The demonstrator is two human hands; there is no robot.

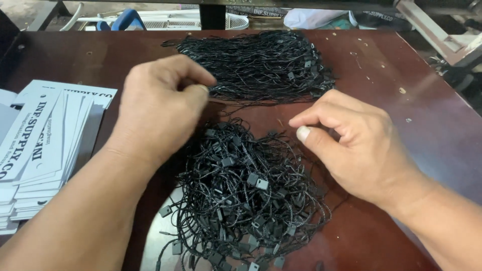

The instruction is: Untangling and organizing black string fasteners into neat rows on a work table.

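Two hands over piles of black string loops on a dark red-brown table.

Left hand (pixel 163 103) curled at centre, thumb and fingers pinched together at the near edge of the far pile of black strings (pixel 256 65), apparently nipping a strand; hard to tell exactly what sits between the fingertips. Right hand (pixel 351 143) loosely half-closed to the right, thumb meeting forefinger, nothing clearly held, hovering just beside the near heap of strings with small square tabs (pixel 246 200), which partly overlies a pale sheet. Table (pixel 427 125) worn and glossy, flecked with pale specks toward the far right. Stack of white printed cards (pixel 45 145) fanned at the left edge. Beyond the far edge, a white mesh basket (pixel 191 21), a blue object and cluttered floor.
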